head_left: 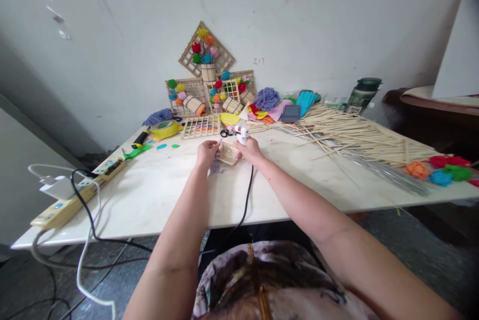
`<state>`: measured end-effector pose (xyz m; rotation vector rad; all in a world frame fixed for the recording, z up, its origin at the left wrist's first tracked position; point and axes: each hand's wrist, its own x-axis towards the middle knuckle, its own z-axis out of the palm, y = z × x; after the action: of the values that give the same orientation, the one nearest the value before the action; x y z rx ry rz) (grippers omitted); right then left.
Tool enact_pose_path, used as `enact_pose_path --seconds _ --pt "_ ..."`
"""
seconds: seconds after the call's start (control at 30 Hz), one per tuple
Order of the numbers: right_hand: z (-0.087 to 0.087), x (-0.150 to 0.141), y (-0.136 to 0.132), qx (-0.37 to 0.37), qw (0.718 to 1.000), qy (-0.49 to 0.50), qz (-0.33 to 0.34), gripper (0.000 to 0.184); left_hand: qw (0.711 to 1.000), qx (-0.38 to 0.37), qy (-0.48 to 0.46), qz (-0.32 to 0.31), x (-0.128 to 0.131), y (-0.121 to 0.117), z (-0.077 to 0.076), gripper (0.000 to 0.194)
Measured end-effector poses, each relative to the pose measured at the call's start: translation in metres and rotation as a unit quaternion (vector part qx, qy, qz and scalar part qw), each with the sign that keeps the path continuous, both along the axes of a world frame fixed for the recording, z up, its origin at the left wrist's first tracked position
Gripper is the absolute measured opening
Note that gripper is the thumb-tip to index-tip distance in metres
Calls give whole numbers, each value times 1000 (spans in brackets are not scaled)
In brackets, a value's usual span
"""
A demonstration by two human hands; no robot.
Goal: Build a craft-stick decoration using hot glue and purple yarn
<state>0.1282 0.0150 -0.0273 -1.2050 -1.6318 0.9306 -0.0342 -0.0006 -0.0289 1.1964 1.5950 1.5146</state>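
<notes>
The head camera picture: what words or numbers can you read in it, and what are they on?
"217" or "Z17": reddish writing on the wall; the first mark could be either.
Dark green bottle: pale markings, too blurred to read.
White glue gun: any markings are too small to read.

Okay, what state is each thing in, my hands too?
Left hand: at stick mat's left edge, grip unclear
Right hand: wrapped around glue gun
Glue gun: held in right hand
Stick mat: between both hands
Power strip: charger plugged in
Bottle: capped
Tape roll: lying flat
Utility knife: lying down
Diamond lattice: propped against wall
</notes>
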Motion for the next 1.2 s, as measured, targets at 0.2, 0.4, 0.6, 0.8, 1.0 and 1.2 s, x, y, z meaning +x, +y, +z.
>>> enact_pose_path --seconds 0.2,0.4,0.6,0.8,1.0,1.2 --pt "7 1 -6 -46 999 23 10 24 999 11 31 15 4 -2 4 7" --pt "9 0 -9 -73 996 42 13 19 995 24 96 15 1 -3 3 12" --pt "4 -1 -6 -104 991 87 -2 15 966 53 251 27 3 -4 8 11" --pt "-2 -4 -6 -102 989 101 18 9 909 19 412 65 10 -12 16 11" --pt "3 -2 -7 -102 994 48 -6 13 852 -93 511 71 14 -18 21 28" --pt "23 15 -11 -52 996 69 10 21 846 -113 515 78 14 -19 23 31"
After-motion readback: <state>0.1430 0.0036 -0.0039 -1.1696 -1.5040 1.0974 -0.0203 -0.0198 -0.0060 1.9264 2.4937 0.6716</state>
